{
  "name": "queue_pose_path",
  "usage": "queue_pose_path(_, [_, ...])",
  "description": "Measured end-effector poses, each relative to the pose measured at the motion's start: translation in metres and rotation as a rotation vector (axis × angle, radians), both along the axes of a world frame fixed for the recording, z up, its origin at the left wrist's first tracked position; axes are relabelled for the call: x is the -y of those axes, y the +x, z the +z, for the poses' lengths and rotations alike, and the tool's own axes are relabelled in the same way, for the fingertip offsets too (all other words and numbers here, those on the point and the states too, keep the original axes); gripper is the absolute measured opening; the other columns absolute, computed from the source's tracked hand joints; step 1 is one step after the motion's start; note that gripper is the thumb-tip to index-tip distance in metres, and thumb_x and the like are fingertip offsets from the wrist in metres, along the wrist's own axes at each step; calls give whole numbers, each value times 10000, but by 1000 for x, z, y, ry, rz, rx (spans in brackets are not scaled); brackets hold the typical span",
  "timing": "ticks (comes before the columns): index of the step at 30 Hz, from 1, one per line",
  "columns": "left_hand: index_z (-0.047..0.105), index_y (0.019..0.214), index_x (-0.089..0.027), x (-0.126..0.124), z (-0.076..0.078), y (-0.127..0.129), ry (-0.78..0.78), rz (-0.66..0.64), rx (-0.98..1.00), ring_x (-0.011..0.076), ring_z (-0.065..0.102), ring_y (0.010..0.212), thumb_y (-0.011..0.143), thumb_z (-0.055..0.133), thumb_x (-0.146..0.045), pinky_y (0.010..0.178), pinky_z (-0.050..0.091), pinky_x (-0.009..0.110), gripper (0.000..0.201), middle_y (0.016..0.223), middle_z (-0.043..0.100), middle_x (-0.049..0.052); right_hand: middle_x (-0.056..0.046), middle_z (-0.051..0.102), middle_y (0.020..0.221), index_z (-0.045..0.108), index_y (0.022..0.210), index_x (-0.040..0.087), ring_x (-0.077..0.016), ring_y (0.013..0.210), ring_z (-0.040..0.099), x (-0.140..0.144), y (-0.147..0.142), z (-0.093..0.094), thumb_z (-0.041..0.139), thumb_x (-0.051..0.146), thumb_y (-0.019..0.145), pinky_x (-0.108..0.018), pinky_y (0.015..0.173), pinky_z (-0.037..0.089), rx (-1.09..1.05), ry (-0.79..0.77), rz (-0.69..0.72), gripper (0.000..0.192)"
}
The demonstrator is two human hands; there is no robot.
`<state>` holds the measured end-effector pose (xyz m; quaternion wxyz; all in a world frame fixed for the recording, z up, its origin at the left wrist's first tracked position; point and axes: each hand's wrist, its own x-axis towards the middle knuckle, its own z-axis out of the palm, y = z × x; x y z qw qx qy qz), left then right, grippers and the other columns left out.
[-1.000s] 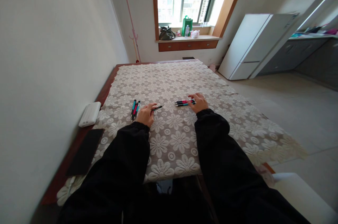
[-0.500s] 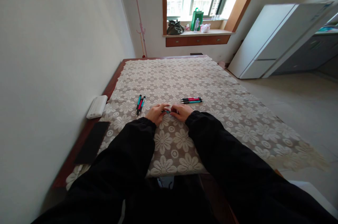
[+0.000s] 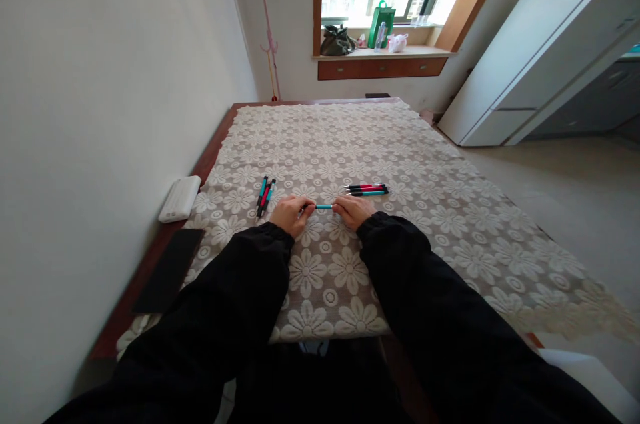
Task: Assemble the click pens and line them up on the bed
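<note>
A teal pen [image 3: 324, 207] lies level between my hands, just above or on the lace tablecloth [image 3: 330, 264]. My left hand [image 3: 291, 214] is closed on its left end, and my right hand [image 3: 354, 210] pinches its right end. Only the teal middle of the barrel shows; both tips are hidden by fingers. Left of my left hand is a small bunch of teal, red and black pens [image 3: 265, 196], pointing away from me. Beyond my right hand, a row of red, teal and black pens [image 3: 367, 190] lies sideways.
A white box-like device [image 3: 181, 199] and a flat black object [image 3: 170, 271] lie along the table's left edge by the wall. Across the room are a windowsill with a green bag [image 3: 381, 25] and a white fridge [image 3: 520, 71].
My hands have moved apart, the left one leftward and the right one rightward, so more of the teal pen shows between them. The view has shifted slightly.
</note>
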<state>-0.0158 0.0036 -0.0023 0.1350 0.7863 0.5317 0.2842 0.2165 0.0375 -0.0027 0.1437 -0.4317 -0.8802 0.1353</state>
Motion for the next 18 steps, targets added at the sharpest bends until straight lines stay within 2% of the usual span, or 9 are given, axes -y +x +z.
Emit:
queue_pose_path(5, [725, 808, -220, 0, -1, -2, -36, 35, -132, 218, 607, 808, 995, 427, -355, 765, 449, 331, 376, 704, 664, 53, -85, 716, 1003, 653, 1026, 201, -200, 900, 642, -1, 0, -3, 508, 297, 988, -281, 762, 413, -22, -1, -24, 178])
queue_pose_path(9, [735, 894, -213, -3, -3, -4, -42, 5, -101, 228, 613, 879, 977, 480, -340, 816, 466, 341, 297, 825, 719, 61, -89, 714, 1002, 658, 1027, 199, -201, 881, 632, 0, 0, -2, 506, 311, 982, -278, 740, 397, -34, 23, -14, 194])
queue_pose_path(14, [725, 927, -207, -4, -2, -4, 21, -41, -20, 240, 606, 951, 937, 570, -312, 897, 489, 366, 188, 931, 750, 61, -46, 669, 754, 666, 870, 206, -184, 698, 580, 3, -1, 1, 455, 363, 986, -285, 635, 334, 21, -45, -7, 287])
queue_pose_path(18, [721, 964, -211, -1, 0, -3, 69, -41, 23, 228, 614, 936, 939, 577, -315, 918, 497, 378, 179, 944, 748, 56, -22, 619, 667, 652, 788, 207, -166, 648, 558, 1, 0, -1, 435, 345, 977, -271, 620, 340, -111, -110, -17, 319])
